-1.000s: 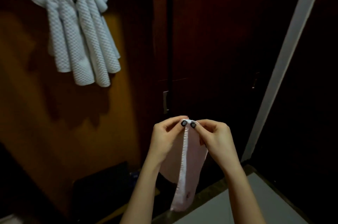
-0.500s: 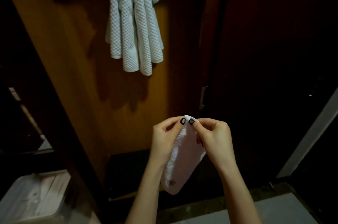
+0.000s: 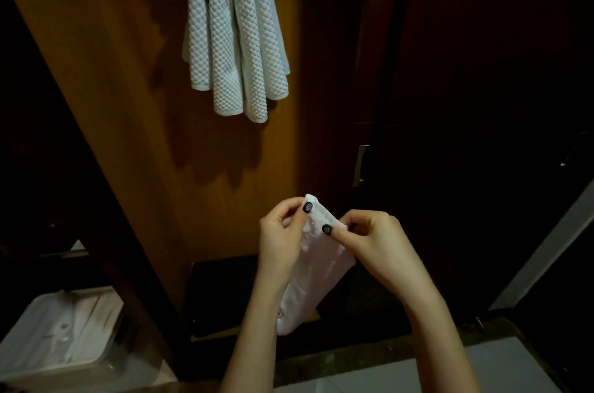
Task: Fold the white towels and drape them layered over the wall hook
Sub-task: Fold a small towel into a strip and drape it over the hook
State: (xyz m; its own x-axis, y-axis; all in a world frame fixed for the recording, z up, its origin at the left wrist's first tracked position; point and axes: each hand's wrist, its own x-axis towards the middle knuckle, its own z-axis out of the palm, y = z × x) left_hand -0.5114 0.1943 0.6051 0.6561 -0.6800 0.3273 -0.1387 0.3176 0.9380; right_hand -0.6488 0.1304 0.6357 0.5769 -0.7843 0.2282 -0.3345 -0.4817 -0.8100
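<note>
A small folded white towel (image 3: 313,277) hangs in front of me, held by its top edge. My left hand (image 3: 281,236) pinches its upper left corner between thumb and fingers. My right hand (image 3: 369,243) pinches the top edge a little to the right. The two thumbs sit slightly apart on the cloth. Higher up, several waffle-textured white towels (image 3: 234,39) hang bunched in folds against the orange wooden panel (image 3: 135,122). The wall hook itself is hidden under them.
A dark wooden door with a metal latch plate (image 3: 360,164) stands to the right. A pale bin (image 3: 64,331) sits at lower left. A dark box (image 3: 221,293) rests on the floor below the panel. Light floor tile (image 3: 495,370) lies at the bottom right.
The view has swung left, bringing the hung towels toward the centre. My thumbs, touching before, have spread apart along the small towel's top edge.
</note>
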